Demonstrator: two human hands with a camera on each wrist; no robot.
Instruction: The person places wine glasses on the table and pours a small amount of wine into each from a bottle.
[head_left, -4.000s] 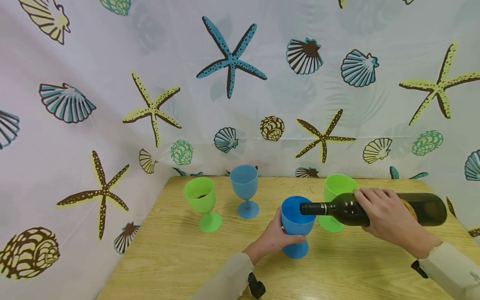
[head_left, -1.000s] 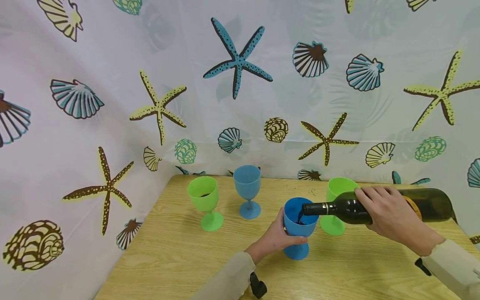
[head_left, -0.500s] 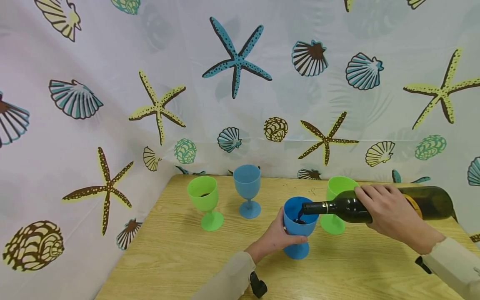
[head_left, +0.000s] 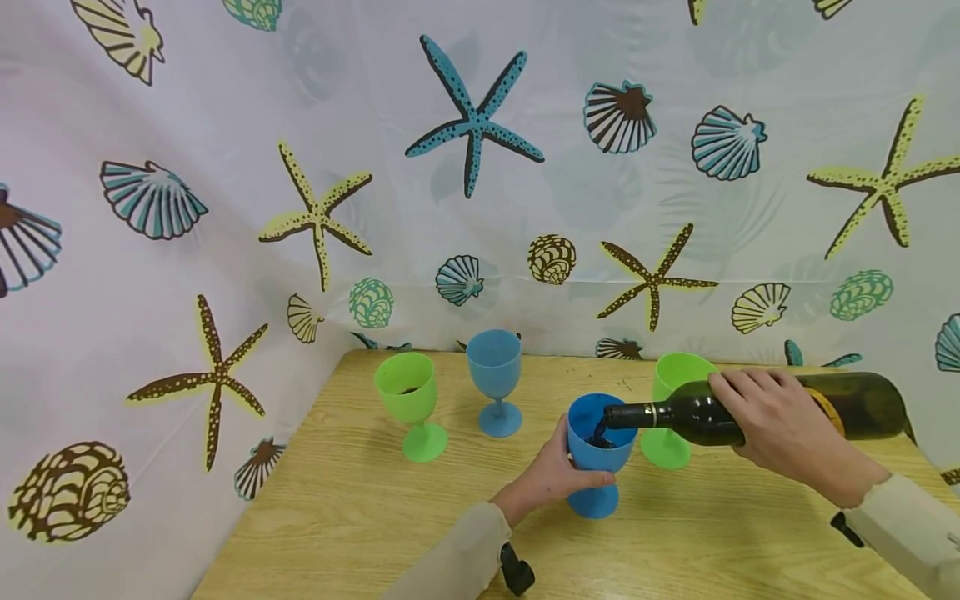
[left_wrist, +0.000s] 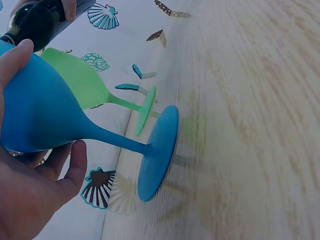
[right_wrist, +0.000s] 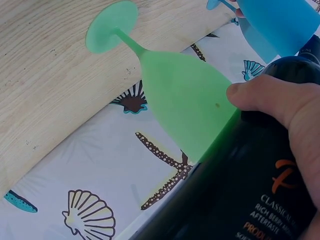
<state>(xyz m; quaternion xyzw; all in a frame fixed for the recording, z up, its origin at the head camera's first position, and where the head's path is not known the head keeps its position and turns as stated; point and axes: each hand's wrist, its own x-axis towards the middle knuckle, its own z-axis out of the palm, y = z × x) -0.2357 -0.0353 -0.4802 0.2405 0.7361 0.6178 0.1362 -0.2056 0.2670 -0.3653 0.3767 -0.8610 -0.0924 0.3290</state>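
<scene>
Bottle (head_left: pixel 701 415): long axis crosswise, neck pointing left, mouth over blue cup (head_left: pixel 600 461) | right hand (head_left: pixel 787 433): we grip bottle | left hand (head_left: pixel 551 477), nearer mouth: we hold cup's bowl

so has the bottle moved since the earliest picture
Yes, slightly: in the head view, the base end of the bottle has risen toward the back edge of the table, while its mouth stays over the darker blue goblet.
</scene>
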